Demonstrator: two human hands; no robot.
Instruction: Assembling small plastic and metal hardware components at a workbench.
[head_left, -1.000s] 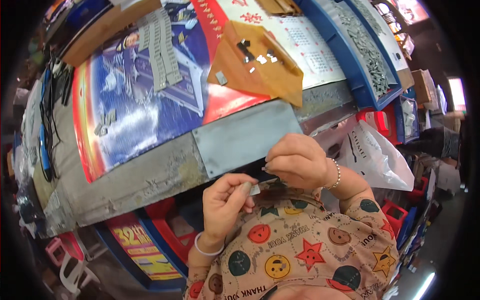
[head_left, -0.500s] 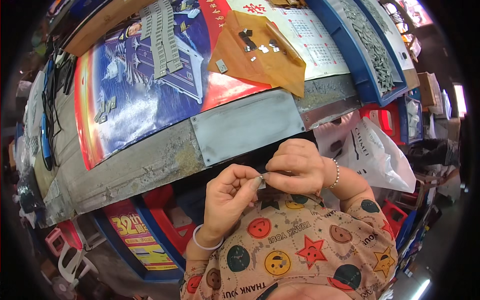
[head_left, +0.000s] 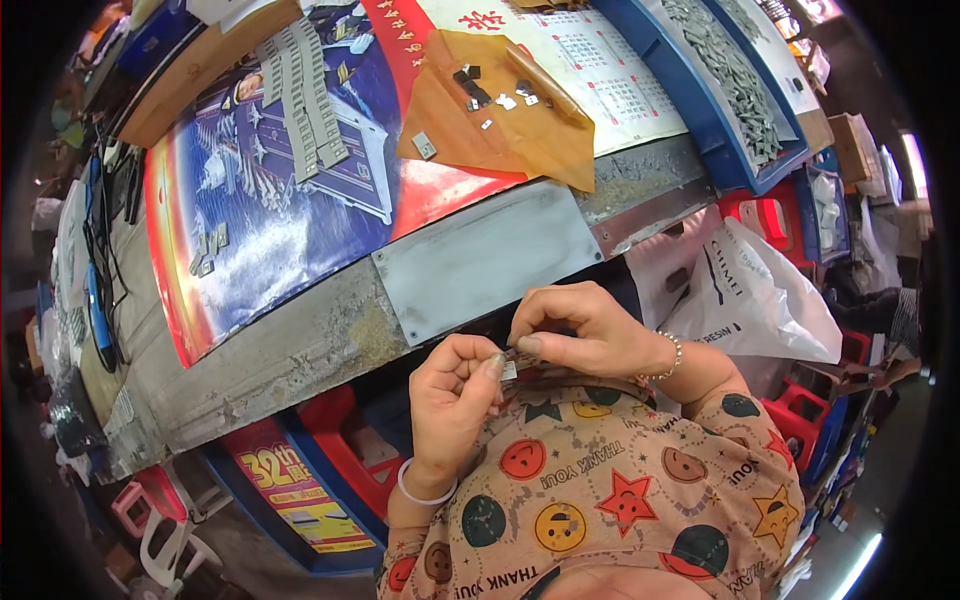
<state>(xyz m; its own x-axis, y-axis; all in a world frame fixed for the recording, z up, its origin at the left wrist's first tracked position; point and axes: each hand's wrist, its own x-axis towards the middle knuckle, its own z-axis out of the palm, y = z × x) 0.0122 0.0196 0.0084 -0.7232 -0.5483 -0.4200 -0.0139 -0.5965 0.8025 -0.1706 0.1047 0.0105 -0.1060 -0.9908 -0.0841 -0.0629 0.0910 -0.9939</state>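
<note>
My left hand (head_left: 452, 402) is closed, with thumb and forefinger pinching a small pale grey piece (head_left: 510, 371) whose end sticks out past the fingertips. Close against it, my right hand (head_left: 578, 328) is curled, its thumb and fingertips pressed together near the same piece. Whatever sits between the right fingertips is too small to make out. Both hands are just in front of the bench edge, below a pale metal plate (head_left: 490, 262). On an orange-brown sheet (head_left: 545, 135) beyond the plate lie small black pieces (head_left: 472, 86), small white pieces (head_left: 508, 102) and one grey rectangular part (head_left: 424, 146).
Rows of grey parts (head_left: 305, 105) lie on a blue and red poster (head_left: 290, 225), with several loose grey parts (head_left: 209, 248) at its left. A blue tray (head_left: 690, 95) of grey pieces stands at right. A white plastic bag (head_left: 765, 305) hangs below; a blue-handled tool (head_left: 100, 310) lies far left.
My right hand has shifted slightly left and its fingers have drawn a little apart from the left fingertips. The view has moved slightly; the left hand still pinches the small piece.
</note>
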